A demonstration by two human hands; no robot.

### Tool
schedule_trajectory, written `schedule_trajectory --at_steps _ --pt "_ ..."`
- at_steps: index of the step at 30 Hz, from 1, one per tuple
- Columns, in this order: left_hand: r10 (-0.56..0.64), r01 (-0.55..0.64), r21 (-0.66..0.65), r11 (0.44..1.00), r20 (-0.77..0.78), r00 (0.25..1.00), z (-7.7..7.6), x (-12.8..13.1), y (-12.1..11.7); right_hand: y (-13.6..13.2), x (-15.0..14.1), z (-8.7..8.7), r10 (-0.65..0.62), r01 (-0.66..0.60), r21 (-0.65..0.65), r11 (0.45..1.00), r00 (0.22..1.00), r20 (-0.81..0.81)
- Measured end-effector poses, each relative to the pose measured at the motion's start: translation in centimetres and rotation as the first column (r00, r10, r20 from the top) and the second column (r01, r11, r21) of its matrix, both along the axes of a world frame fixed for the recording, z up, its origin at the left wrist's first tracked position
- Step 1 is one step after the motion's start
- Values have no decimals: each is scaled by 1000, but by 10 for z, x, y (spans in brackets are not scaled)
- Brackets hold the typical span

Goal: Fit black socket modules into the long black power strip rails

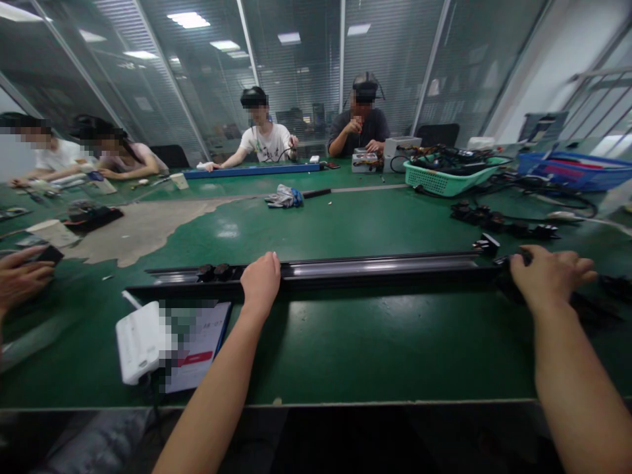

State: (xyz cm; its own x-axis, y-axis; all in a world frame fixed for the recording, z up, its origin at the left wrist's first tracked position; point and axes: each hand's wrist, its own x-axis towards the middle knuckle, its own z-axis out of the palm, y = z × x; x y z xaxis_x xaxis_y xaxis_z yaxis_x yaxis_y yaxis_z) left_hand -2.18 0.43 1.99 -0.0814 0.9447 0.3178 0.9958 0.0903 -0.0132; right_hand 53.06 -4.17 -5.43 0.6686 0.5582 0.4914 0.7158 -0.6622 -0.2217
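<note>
A long black rail [375, 282] with a shiny metallic channel lies across the green table in front of me. My left hand [261, 280] is closed over it, left of its middle, the fingertips hidden behind the wrist side. Two small black parts [214, 272] sit in the channel just left of that hand. At the right end of the rail, my right hand [550, 273] pinches a small black part [526, 255], which the fingers partly cover. Another black piece with silvery prongs [488, 243] stands behind the rail's right end.
A white device [141, 342] and a tablet-like screen [200, 355] lie near the front edge. Gloves [285, 197] lie mid-table. Green [444, 181] and blue [577, 172] baskets and several black parts [513, 227] are at right. Another person's hand [22, 276] is at left; several people sit opposite.
</note>
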Motion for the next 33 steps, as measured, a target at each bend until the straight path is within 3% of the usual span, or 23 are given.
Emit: schedule_trajectory --at_steps 4,7,11,15,20,24,30,33 --pt "-6 6 2 1000 31 999 2 1 -1 -1 -48 20 211 -225 70 972 964 160" --pt "4 -6 18 1000 86 996 7 0 -2 5 -87 31 425 -453 54 890 866 264" --pt "48 -60 82 995 142 989 17 -17 1 12 -128 39 711 -736 -17 677 648 272" --pt "161 -178 117 977 136 977 24 -45 5 10 -161 52 889 -891 -89 446 428 162" --pt "388 -419 207 884 175 905 13 -72 11 -2 -215 76 971 -972 -77 222 227 -68" --pt "463 -494 90 865 238 854 3 -80 17 -5 -261 81 974 -993 -37 109 114 -196" --pt "444 -478 79 875 262 857 6 -76 15 9 -308 66 965 -1000 23 6 0 -261" --pt "433 -466 83 881 258 864 7 -71 13 18 -319 62 965 -997 75 15 -5 -262"
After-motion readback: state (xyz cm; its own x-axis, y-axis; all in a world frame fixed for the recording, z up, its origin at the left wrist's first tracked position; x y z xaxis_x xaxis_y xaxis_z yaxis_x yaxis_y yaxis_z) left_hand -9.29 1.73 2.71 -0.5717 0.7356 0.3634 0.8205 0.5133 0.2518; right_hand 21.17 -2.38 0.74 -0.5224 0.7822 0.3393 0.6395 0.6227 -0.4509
